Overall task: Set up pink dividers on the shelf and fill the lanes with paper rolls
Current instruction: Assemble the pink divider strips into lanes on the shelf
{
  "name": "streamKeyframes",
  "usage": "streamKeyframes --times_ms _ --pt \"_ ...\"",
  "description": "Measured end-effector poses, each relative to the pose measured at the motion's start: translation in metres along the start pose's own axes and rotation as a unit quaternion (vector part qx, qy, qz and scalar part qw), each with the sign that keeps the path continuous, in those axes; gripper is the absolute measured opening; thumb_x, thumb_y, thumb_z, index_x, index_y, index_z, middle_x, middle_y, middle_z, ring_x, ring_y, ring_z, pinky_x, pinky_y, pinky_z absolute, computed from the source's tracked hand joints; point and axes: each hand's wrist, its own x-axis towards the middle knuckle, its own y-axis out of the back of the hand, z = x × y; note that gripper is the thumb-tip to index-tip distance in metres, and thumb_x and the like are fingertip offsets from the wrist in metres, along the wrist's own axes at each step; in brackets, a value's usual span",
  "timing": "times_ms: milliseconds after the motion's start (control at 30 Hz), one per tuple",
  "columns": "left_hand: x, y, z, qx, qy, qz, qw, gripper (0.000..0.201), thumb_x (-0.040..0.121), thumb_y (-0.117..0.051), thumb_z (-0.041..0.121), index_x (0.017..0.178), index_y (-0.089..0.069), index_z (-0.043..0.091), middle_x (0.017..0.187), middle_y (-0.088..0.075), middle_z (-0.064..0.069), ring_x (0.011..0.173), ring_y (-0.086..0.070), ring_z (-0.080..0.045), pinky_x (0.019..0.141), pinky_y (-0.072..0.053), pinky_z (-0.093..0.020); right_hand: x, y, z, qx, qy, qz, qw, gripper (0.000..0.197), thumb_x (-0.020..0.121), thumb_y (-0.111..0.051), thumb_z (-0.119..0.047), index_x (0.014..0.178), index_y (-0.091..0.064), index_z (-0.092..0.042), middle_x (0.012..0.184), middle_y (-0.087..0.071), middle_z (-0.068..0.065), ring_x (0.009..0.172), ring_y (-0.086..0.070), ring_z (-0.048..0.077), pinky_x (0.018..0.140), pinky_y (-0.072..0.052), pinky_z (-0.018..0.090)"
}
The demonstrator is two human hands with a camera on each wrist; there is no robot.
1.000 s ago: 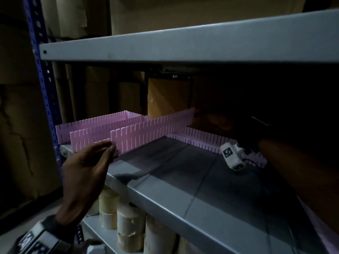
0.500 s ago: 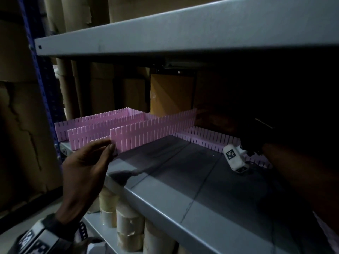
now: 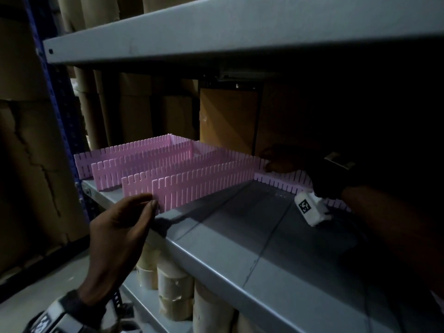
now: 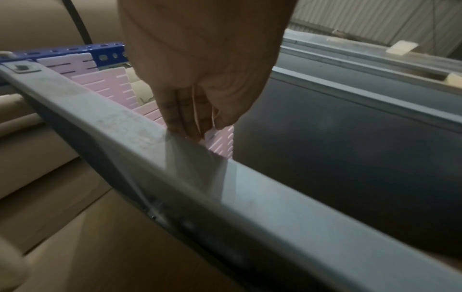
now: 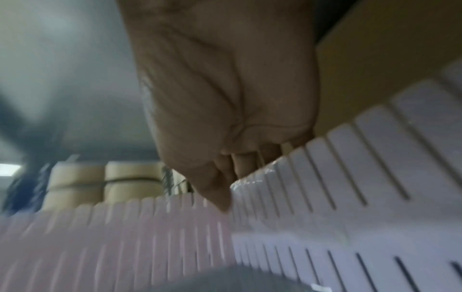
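Several slotted pink dividers stand on the grey shelf. My left hand pinches the front end of the nearest divider at the shelf's front edge; the left wrist view shows the fingertips on that end. My right hand reaches deep into the dark back. It grips the top of the rear cross divider where the near one meets it. In the right wrist view its fingers curl over that divider's top edge. Paper rolls stand on the shelf below.
Two more pink dividers run front to back at the left, by the blue upright. The upper shelf hangs low overhead. Tall cardboard rolls stand behind the rack. Bare grey shelf lies to the right of the near divider.
The head view has shifted slightly. Both hands keep their hold at the two ends of the near divider, which stays about where it was.
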Motion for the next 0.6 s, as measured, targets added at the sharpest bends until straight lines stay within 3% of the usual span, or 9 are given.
streamKeyframes --times_ms 33,67,133,200,300,400,500,600 --pt "-0.003 0.001 -0.002 -0.001 -0.002 -0.004 1.000 0.025 0.085 -0.071 0.013 0.111 -0.072 0.013 0.099 -0.075 0.006 0.088 -0.072 0.001 0.079 -0.057 -0.014 -0.002 0.001 -0.004 -0.003 0.008 -0.016 1.000 0.039 0.100 -0.047 -0.024 0.136 -0.048 -0.007 0.118 -0.059 0.012 0.092 -0.053 0.019 0.072 -0.042 0.016" --pt "-0.006 0.000 -0.003 0.017 -0.016 -0.007 1.000 0.024 0.085 -0.071 0.012 0.109 -0.072 0.013 0.099 -0.074 0.007 0.088 -0.071 0.003 0.078 -0.055 -0.010 -0.004 0.002 -0.006 -0.009 0.012 -0.030 0.999 0.039 0.099 -0.049 -0.020 0.136 -0.048 -0.005 0.121 -0.058 0.015 0.096 -0.054 0.022 0.076 -0.044 0.019" --pt "-0.012 0.000 -0.003 0.042 -0.024 -0.001 0.999 0.021 0.084 -0.073 0.009 0.105 -0.073 0.012 0.098 -0.074 0.007 0.088 -0.069 0.004 0.075 -0.051 -0.007 -0.002 -0.002 -0.005 -0.022 0.026 -0.029 0.999 0.043 0.099 -0.050 -0.014 0.140 -0.043 -0.003 0.136 -0.050 0.020 0.119 -0.051 0.033 0.101 -0.042 0.034" --pt "-0.018 0.001 -0.002 0.044 -0.023 -0.007 0.999 0.020 0.084 -0.074 0.010 0.104 -0.074 0.012 0.098 -0.075 0.007 0.089 -0.070 0.002 0.074 -0.052 -0.009 -0.005 -0.006 -0.010 -0.035 0.018 -0.013 0.999 0.044 0.099 -0.049 -0.013 0.142 -0.041 -0.003 0.142 -0.046 0.019 0.128 -0.045 0.035 0.108 -0.035 0.036" --pt "-0.024 0.002 -0.002 0.036 -0.018 -0.038 0.998 0.018 0.086 -0.073 0.014 0.104 -0.074 0.013 0.098 -0.076 0.005 0.090 -0.072 -0.007 0.073 -0.058 -0.024 -0.005 -0.010 -0.014 -0.061 -0.009 -0.030 0.998 0.046 0.101 -0.045 -0.022 0.144 -0.037 -0.007 0.146 -0.043 0.013 0.133 -0.041 0.031 0.105 -0.032 0.029" --pt "-0.028 0.002 -0.002 0.026 -0.028 -0.049 0.998 0.017 0.085 -0.074 0.013 0.101 -0.075 0.016 0.097 -0.075 0.012 0.087 -0.072 -0.003 0.079 -0.060 -0.040 0.000 -0.021 -0.013 -0.049 -0.023 -0.060 0.997 0.045 0.101 -0.046 -0.022 0.141 -0.042 -0.003 0.137 -0.046 0.010 0.136 -0.038 0.033 0.107 -0.031 0.028" --pt "-0.031 0.001 -0.005 0.018 -0.035 -0.060 0.997 0.017 0.085 -0.073 0.018 0.101 -0.075 0.019 0.100 -0.074 0.015 0.090 -0.071 -0.002 0.093 -0.055 -0.057 0.001 -0.026 -0.013 -0.055 -0.020 -0.017 0.998 0.050 0.100 -0.047 -0.020 0.145 -0.034 -0.004 0.150 -0.036 0.014 0.138 -0.034 0.033 0.106 -0.028 0.025" --pt "-0.031 0.001 -0.011 0.001 -0.042 -0.070 0.997 0.010 0.088 -0.074 0.022 0.098 -0.076 0.021 0.105 -0.073 0.014 0.100 -0.070 -0.009 0.091 -0.053 -0.062 -0.001 -0.026 -0.014 -0.050 0.016 0.014 0.999 0.048 0.099 -0.049 -0.018 0.145 -0.036 -0.008 0.149 -0.039 0.016 0.134 -0.038 0.034 0.102 -0.026 0.025"
